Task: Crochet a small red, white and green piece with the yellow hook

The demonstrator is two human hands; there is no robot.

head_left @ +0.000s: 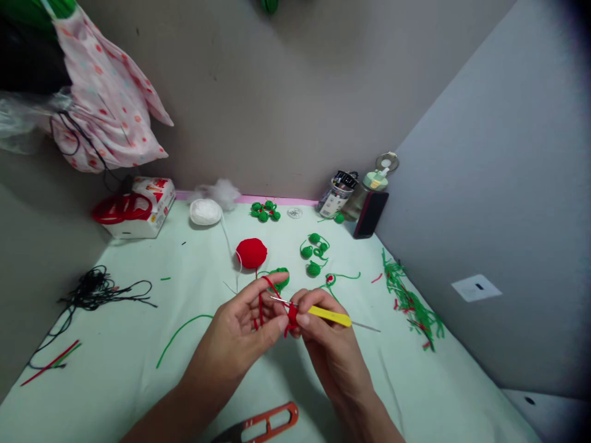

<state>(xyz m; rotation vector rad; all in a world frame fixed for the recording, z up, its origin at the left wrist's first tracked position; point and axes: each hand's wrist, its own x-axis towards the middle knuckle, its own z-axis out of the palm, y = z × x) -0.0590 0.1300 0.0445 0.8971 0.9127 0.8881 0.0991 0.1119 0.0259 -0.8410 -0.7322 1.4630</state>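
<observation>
Near the middle of the table, my right hand (325, 326) grips a crochet hook with a yellow handle (330, 316), its metal tip pointing left. A small piece of red crochet (292, 315) sits between both hands, by the hook's shaft. My left hand (240, 323) pinches the piece with its thumb, and red yarn (261, 307) runs over its raised index finger. That yarn leads toward a red ball of yarn (252, 253) just behind. Partly hidden behind the left fingers lies a green crocheted piece (280, 279).
Orange thread snips (272, 424) lie at the front. Several green crocheted balls (314, 269) are scattered behind my hands. White yarn (205, 211) and a tissue box (154, 206) stand back left; a phone (370, 215) leans back right. Yarn scraps (410, 298) lie right, black cords (95, 289) left.
</observation>
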